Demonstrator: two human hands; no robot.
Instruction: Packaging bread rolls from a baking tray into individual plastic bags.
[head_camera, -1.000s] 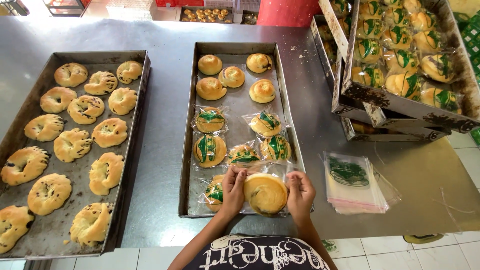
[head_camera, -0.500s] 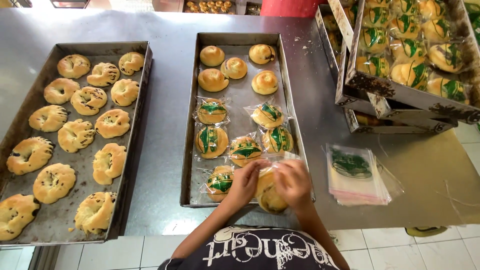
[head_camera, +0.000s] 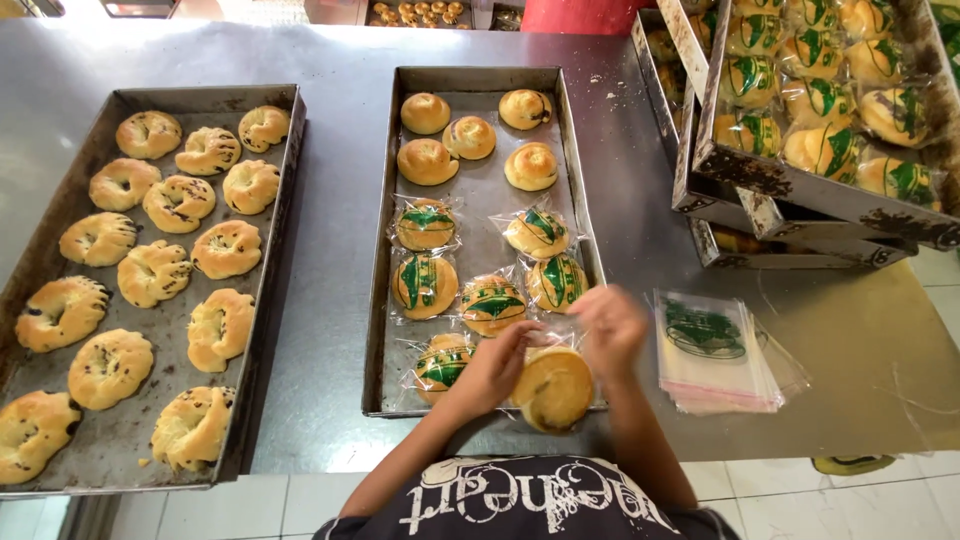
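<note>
Steel counter (head_camera: 340, 260) under baking trays (head_camera: 385, 250)

My left hand (head_camera: 492, 366) and right hand (head_camera: 612, 325) hold a round bun (head_camera: 552, 388) in a clear bag above the near end of the middle tray (head_camera: 480, 180). Wrapped buns (head_camera: 492, 300) lie just behind it. A stack of empty bags (head_camera: 715, 350) lies on the desk (head_camera: 330, 300), near my right hand.

Blurred right hand (head_camera: 610, 328); stacked trays (head_camera: 800, 180) cut off.
</note>
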